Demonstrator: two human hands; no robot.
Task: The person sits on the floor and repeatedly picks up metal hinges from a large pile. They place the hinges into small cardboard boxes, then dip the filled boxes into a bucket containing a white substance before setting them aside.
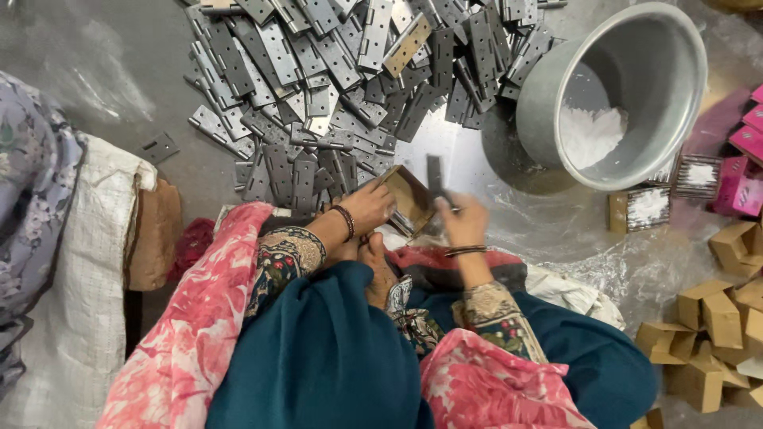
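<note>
— Both hands are busy, see? Her left hand (pixel 367 208) is clamped round the side of a small open cardboard box (pixel 407 200), tilting it up over her lap.

— And the other?

— Right hand (pixel 465 222) has its fingers pinched shut on a dark metal hinge (pixel 435 176), held upright just at the mouth of that box. It's blurred, so I can't tell whether the hinge touches the cardboard.

— What's around her?

— Straight beyond the box, a big heap of grey hinges (pixel 350 71) spreads over the floor toward its far edge, with one stray hinge (pixel 159 147) lying apart on the left. To the far right stands a metal basin (pixel 628 87) with white powder (pixel 592 131) in it. Near the right edge lie pink packets (pixel 743 171), and lower down a cluster of folded brown boxes (pixel 715 334). A white woven sack (pixel 71 318) sits at her left.
</note>
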